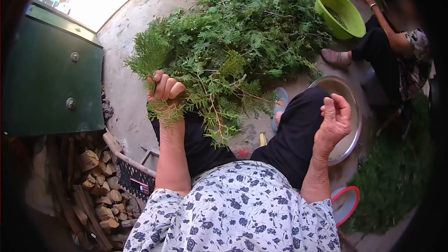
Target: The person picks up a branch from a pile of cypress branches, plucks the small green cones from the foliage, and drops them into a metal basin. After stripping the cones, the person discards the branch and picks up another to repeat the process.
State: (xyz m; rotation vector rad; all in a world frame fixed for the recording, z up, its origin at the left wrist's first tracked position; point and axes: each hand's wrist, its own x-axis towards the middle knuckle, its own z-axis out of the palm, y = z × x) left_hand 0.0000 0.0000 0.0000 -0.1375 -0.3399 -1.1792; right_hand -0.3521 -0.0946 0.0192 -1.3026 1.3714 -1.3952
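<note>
My left hand (165,88) is closed around a leafy evergreen branch (212,98). Its flat, scaly sprays fan out above the fist, and more stems hang to the right over my lap. My right hand (333,119) is raised beside my right knee, above the near side of a wide metal basin (357,130). Its fingers are curled in toward the thumb; whether something small is between them I cannot make out. My knee and forearm hide part of the basin.
A large heap of cut evergreen branches (261,23) lies ahead on the concrete floor. Beyond it stands a lime-green tub (318,7), near a seated person (392,42). A dark green cabinet (51,74) and stacked firewood (105,186) are at left. A red-rimmed bowl (356,200) sits at lower right.
</note>
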